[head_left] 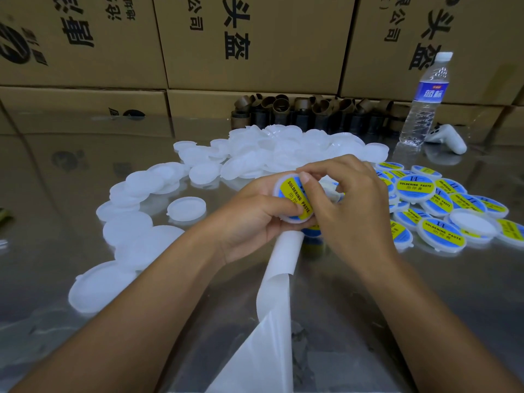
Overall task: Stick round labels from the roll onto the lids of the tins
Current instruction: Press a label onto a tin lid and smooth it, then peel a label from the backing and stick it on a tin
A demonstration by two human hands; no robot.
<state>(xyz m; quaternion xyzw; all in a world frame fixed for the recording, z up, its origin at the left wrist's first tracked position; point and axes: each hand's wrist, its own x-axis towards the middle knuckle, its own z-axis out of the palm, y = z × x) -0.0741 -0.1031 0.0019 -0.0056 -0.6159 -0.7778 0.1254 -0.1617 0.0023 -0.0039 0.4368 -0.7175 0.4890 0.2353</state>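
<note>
Diagonally banded label (295,194) on lid (279,184), left hand (249,219) gripping, right hand (348,199) pinching

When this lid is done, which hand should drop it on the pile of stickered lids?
Probably the right hand: the pile of labelled lids lies just beside it, and its thumb presses on the lid. The left hand grips that lid from the far side, nearer the plain lids.
</note>
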